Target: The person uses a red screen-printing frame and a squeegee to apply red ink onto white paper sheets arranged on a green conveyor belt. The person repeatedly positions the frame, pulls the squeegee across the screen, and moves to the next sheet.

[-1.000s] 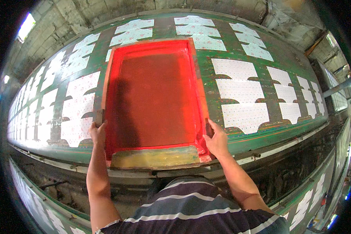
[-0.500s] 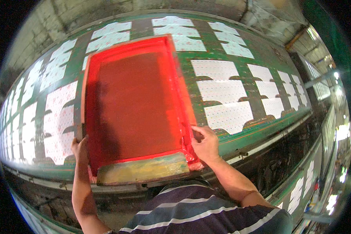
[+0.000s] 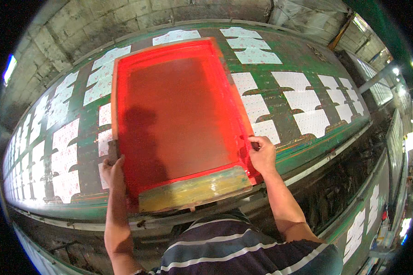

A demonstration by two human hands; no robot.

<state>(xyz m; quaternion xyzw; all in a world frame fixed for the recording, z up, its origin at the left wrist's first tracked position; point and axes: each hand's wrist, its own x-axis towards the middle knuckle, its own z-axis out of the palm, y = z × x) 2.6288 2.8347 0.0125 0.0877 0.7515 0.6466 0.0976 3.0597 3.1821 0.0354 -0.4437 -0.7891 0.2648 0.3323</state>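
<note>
A large screen-printing frame (image 3: 174,114) with a red, ink-stained mesh is held between my hands over the long green table. Thick wet-looking red ink lines its inner edges, and a yellowish-green strip (image 3: 195,189) runs along the near end. My left hand (image 3: 113,170) is closed round the left rail near its near corner. At the right rail, my right hand (image 3: 262,153) grips with thumb and fingers. White cut fabric pieces (image 3: 106,151) with small prints show beside the frame; others are partly covered by it. Whether the frame touches the table, I cannot tell.
The green table (image 3: 303,149) stretches far left and right, with rows of white shirt-shaped pieces (image 3: 65,160) on it. A metal rail (image 3: 316,167) follows its near edge. Behind stands a block wall (image 3: 105,27); another table with white pieces (image 3: 355,233) lies at lower right.
The frame has moved right along the table in both hands, partly covering a column of dotted pieces and uncovering printed pieces on its left. The view has shifted too.
</note>
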